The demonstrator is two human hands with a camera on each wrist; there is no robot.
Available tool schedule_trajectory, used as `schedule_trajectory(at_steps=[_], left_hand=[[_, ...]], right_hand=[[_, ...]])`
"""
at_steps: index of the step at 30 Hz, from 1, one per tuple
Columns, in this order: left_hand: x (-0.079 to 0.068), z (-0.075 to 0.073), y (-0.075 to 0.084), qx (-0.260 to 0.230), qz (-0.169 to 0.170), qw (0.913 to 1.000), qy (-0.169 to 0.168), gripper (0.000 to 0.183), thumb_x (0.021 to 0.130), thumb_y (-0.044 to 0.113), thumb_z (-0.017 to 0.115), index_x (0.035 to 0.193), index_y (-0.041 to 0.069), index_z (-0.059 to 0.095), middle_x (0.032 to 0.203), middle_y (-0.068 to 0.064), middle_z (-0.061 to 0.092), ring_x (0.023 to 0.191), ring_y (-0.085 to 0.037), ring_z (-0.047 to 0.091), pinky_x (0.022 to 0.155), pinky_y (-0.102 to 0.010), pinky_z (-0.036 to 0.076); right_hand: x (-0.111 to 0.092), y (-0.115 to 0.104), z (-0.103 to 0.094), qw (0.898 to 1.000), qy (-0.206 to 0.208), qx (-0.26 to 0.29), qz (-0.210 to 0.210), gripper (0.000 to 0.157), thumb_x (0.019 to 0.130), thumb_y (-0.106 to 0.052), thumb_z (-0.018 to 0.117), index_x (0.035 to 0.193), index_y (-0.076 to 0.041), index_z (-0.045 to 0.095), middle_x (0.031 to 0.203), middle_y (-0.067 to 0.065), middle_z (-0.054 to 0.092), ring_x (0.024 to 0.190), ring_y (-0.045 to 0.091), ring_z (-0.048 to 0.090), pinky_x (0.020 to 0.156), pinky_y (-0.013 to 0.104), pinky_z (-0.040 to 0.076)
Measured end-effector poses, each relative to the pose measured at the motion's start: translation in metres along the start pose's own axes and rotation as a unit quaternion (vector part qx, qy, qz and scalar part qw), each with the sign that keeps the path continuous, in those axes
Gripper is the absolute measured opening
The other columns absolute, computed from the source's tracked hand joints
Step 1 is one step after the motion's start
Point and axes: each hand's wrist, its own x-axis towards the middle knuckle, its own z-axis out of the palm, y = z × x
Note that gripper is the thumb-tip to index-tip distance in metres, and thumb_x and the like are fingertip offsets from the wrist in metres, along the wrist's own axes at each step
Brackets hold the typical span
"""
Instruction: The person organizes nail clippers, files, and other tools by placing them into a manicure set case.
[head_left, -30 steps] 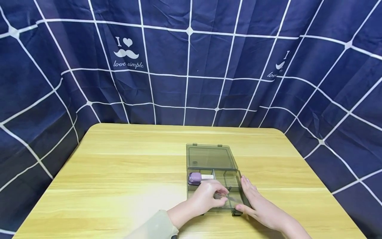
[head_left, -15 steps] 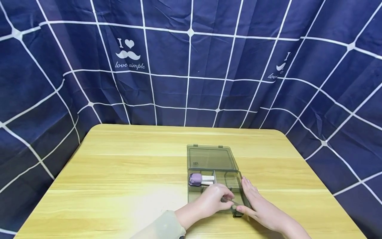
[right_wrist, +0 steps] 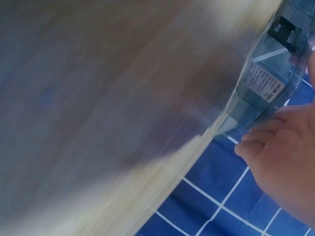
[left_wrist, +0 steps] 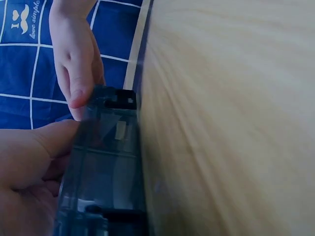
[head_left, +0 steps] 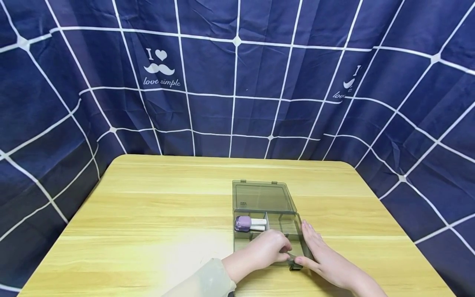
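One firm brace wanted: straight-fingered right hand (head_left: 326,260) along the open box (head_left: 290,222) on the counter (head_left: 159,198), curled left hand (head_left: 264,250), hold unclear, working frontward, best clear of purple bottles (head_left: 243,223) back left.

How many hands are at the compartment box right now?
2: the left hand is over the compartment box's near compartments; the right hand lies along its right side.

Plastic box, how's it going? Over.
Left hand at front of plastic box, grip unclear; right hand against its right side. Lid open, purple bottle inside. Left hand hides part of the inside.
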Motion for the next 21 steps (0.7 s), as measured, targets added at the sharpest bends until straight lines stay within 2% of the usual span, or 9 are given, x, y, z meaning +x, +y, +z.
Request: schedule_trajectory(at_steps=[3,9,16,21], left_hand=[[0.0023,-0.0014,0.0021,0.019,-0.012,0.9996,-0.017,0.011,0.080,0.024,0.077,0.088,0.017,0.075,0.079,0.013,0.068,0.070,0.007,0.054,0.067,-0.004,0.042],[0.0044,-0.0002,0.0036,0.047,-0.028,0.9982,-0.026,0.010,0.079,0.027,0.078,0.086,0.021,0.076,0.076,0.016,0.067,0.067,0.007,0.053,0.065,-0.006,0.043],[0.0044,0.0017,0.0049,0.067,-0.039,0.9964,-0.034,0.006,0.078,0.028,0.078,0.081,0.025,0.075,0.070,0.018,0.062,0.064,0.006,0.050,0.061,-0.008,0.042],[0.0040,0.0006,0.0069,0.093,-0.049,0.9938,-0.038,0.007,0.075,0.031,0.080,0.077,0.027,0.073,0.068,0.018,0.060,0.062,0.004,0.049,0.059,-0.010,0.043]], right_hand=[[-0.0020,0.0015,0.0003,1.000,0.008,-0.002,-0.008,0.088,0.092,-0.043,0.059,0.149,0.007,0.012,0.154,0.027,0.010,0.137,0.049,0.012,0.099,0.001,-0.005],[-0.0040,0.0033,0.0013,1.000,0.014,0.000,-0.017,0.088,0.092,-0.042,0.059,0.149,0.006,0.012,0.154,0.027,0.010,0.139,0.043,0.010,0.102,0.003,-0.004],[-0.0081,0.0061,0.0024,0.999,0.017,-0.007,-0.038,0.087,0.092,-0.039,0.060,0.149,0.006,0.012,0.153,0.030,0.011,0.140,0.014,-0.004,0.103,0.004,-0.004],[-0.0093,0.0074,0.0028,0.999,0.015,-0.011,-0.042,0.088,0.092,-0.040,0.060,0.149,0.006,0.012,0.152,0.030,0.012,0.138,0.006,-0.006,0.102,0.003,-0.004]])
